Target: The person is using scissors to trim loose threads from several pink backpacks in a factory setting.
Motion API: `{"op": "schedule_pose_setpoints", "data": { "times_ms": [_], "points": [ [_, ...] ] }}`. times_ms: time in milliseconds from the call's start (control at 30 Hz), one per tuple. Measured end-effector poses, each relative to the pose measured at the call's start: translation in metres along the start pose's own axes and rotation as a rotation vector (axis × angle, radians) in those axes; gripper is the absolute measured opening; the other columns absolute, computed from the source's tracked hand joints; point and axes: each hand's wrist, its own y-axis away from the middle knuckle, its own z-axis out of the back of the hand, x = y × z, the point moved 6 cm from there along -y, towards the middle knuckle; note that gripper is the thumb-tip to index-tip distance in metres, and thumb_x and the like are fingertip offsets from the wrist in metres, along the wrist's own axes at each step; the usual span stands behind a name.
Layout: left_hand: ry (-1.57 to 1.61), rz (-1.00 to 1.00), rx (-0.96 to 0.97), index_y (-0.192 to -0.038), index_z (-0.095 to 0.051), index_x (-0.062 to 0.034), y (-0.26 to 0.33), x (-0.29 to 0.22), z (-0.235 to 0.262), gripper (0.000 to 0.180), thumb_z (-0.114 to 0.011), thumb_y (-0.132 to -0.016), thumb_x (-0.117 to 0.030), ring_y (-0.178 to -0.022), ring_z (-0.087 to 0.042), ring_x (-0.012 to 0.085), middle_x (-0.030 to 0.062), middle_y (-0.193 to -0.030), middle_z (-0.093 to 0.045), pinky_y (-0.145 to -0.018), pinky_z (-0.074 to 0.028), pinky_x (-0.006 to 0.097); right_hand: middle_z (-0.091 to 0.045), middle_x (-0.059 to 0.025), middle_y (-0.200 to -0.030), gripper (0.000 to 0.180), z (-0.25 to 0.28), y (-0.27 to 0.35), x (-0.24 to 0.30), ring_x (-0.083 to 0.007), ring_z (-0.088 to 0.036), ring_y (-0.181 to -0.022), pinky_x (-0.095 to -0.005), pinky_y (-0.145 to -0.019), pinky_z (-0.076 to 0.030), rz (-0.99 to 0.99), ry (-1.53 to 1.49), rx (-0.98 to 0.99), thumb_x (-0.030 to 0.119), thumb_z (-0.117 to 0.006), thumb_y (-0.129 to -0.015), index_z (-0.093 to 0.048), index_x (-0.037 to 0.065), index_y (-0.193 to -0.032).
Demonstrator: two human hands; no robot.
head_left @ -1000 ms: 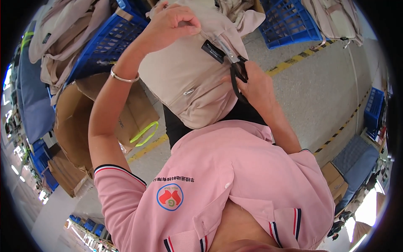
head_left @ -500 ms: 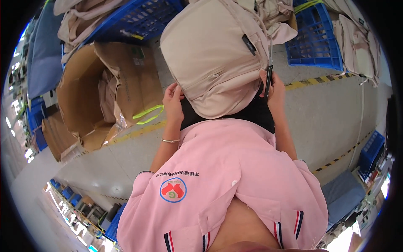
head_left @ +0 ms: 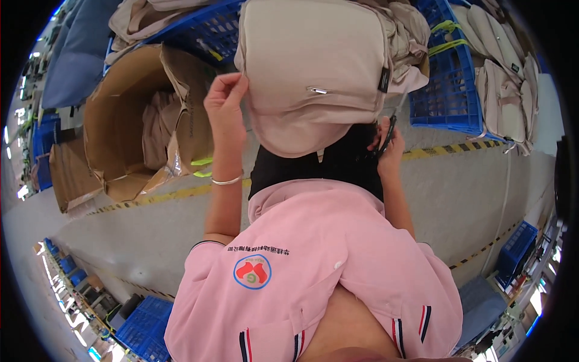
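As left hand [head_left: 226, 105] touches its edge, beige bag [head_left: 313, 54]; right hand [head_left: 392, 149] — nearby

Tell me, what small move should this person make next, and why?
Perhaps lift the left edge of the beige bag slightly with the left hand: it is right at that edge, while the right hand holds the scissors over on the other side.

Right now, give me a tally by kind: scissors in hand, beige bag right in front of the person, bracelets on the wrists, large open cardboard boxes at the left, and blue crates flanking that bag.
Scissors, in the right hand: 1
Beige bag, beside the left hand: 1
Bracelet: 1
Large open cardboard box: 1
Blue crates: 2
Total: 6
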Motion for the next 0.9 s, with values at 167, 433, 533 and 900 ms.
{"op": "schedule_pose_setpoints", "data": {
  "times_ms": [167, 433, 533, 900],
  "points": [
    [-0.186, -0.182, 0.263, -0.098, -0.067, -0.0015, -0.024, -0.106, -0.035, 0.008, -0.066, -0.091, 0.003, -0.083, -0.056, 0.0046, -0.0034, -0.089, -0.064, -0.079, -0.046, 0.019, -0.055, -0.0011, -0.070, 0.029, 0.023, -0.012, 0.077, -0.0076, -0.050, -0.053, -0.0221, -0.050, -0.043, 0.400, 0.078, -0.108, 0.032, -0.069, -0.095, -0.057, 0.006, -0.091],
    [-0.857, -0.710, 1.057, -0.094, -0.060, 0.0015, -0.002, -0.216, -0.146, 0.006, -0.060, -0.088, 0.003, -0.081, -0.054, 0.0159, 0.0060, -0.090, -0.058, -0.074, -0.043, 0.024, -0.069, -0.0023, -0.090, 0.023, 0.006, 0.040, 0.211, -0.0052, -0.054, -0.076, -0.0207, -0.071, -0.046, 0.891, 0.025, -0.133, 0.010, -0.078, -0.085, -0.057, 0.002, -0.089],
    [-0.877, -0.625, 1.270, -0.093, -0.058, 0.0015, -0.002, -0.190, -0.181, 0.005, -0.059, -0.089, -0.002, -0.079, -0.054, 0.0161, 0.0067, -0.088, -0.057, -0.073, -0.043, 0.025, -0.069, -0.0132, -0.113, 0.027, -0.005, 0.051, 0.216, -0.0094, -0.062, -0.088, -0.0214, -0.078, -0.048, 1.002, 0.027, 0.091, 0.003, -0.075, -0.086, -0.053, 0.004, -0.100],
    [-0.848, -0.635, 1.328, -0.096, -0.066, 0.0001, 0.002, -0.080, -0.239, 0.015, -0.063, -0.089, -0.012, -0.087, -0.058, 0.0298, 0.0100, -0.091, -0.063, -0.081, -0.045, 0.035, -0.062, 0.0019, -0.075, 0.031, -0.013, 0.009, 0.161, -0.0049, -0.050, -0.069, -0.0206, -0.064, -0.044, 0.606, 0.291, 0.066, 0.010, -0.084, -0.077, -0.059, 0.002, -0.093]
  ]
}}
